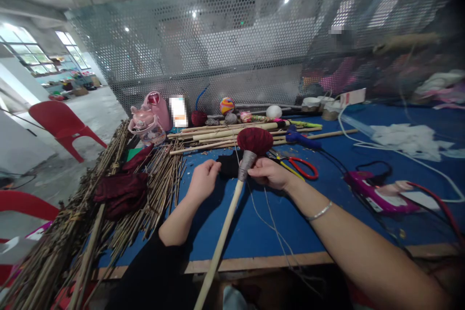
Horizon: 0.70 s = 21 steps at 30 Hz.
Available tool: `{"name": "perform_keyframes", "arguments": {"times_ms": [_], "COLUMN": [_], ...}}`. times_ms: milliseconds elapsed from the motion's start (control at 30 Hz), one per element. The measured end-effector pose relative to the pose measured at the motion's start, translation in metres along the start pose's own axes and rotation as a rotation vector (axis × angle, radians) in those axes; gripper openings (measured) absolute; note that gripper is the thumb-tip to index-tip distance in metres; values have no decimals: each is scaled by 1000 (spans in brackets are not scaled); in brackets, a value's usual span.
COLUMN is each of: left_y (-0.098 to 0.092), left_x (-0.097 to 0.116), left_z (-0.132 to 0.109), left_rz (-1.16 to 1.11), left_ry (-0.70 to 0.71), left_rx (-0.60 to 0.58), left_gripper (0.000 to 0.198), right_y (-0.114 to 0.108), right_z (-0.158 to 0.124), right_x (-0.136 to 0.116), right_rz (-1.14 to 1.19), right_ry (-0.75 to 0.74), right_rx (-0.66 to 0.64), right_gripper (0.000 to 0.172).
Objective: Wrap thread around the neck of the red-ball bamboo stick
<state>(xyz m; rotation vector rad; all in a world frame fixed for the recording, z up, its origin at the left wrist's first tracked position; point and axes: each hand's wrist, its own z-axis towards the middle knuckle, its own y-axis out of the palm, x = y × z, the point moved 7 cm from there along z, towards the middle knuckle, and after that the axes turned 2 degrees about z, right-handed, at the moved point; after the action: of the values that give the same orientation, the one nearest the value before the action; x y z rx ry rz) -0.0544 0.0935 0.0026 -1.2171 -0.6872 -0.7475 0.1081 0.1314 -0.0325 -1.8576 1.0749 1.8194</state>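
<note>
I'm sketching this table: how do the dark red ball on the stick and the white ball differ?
The dark red ball is mottled, the white ball plain. The dark red ball tops a pale stick; the white ball shows none. The dark red ball is close to the right hand; the white ball lies farther back, near the mesh panel. Both look rounded.

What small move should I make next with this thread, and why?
Perhaps draw the grey thread snug with your left hand: it hangs slack over the blue table, while your right hand steadies the wrapped neck beneath the dark red head.
</note>
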Motion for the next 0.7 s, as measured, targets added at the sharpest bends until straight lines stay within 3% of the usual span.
{"name": "perform_keyframes", "arguments": {"times_ms": [100,167,333,400,533,700], "left_y": [-19,-20,22,29,38,39], "left_x": [-12,-7,21,26,23,29], "left_z": [1,-5,-24,-31,-34,-33], "left_rz": [-135,-224,-187,-145,-355,-604], "left_ry": [-61,-38,-40,-77,-212,-203], "left_rx": [289,361,25,10,-73,-146], "left_gripper": [18,34,38,29,24,28], "right_y": [1,2,8,11,17,19], "right_z": [-1,0,3,4,3,-2], "right_x": [-2,-2,-3,-2,-8,-17], "right_rz": [-23,-57,-74,-77,-22,42], "right_ry": [-5,-11,-48,-52,-121,-190], "right_rx": [11,21,25,30,26,14], "right_gripper": [30,31,30,30,30,31]}}
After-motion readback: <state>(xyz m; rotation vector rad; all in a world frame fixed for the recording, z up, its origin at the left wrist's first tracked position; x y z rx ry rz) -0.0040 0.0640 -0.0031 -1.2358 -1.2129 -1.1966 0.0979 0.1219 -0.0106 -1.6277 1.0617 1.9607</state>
